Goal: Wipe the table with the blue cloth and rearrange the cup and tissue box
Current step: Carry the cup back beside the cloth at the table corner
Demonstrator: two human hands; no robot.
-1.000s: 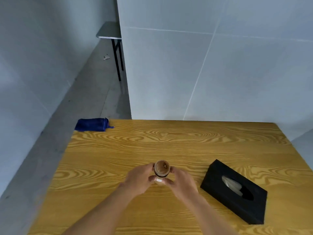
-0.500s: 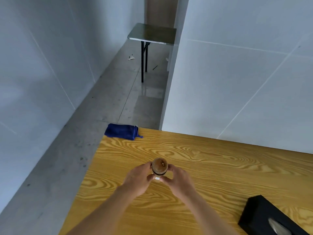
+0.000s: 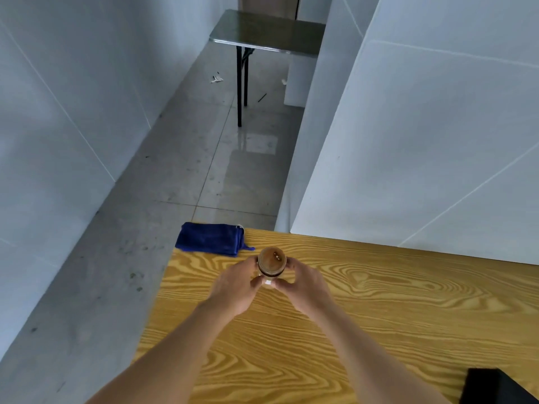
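A small cup (image 3: 271, 261) with a brown top is gripped from both sides, my left hand (image 3: 233, 287) on its left and my right hand (image 3: 306, 287) on its right. It is near the far left part of the wooden table (image 3: 379, 310); whether it touches the tabletop I cannot tell. The folded blue cloth (image 3: 210, 239) lies on the table's far left corner, just left of the cup and partly over the edge. Only a corner of the black tissue box (image 3: 495, 386) shows at the bottom right.
A white wall panel (image 3: 423, 141) stands right behind the table's far edge. Grey floor (image 3: 175, 185) runs along the table's left side, with a small dark table (image 3: 262, 33) on thin legs farther back.
Both hands have carried the cup away from the tissue box toward the far left corner, close to the blue cloth. The view has swung left, leaving only a corner of the box.
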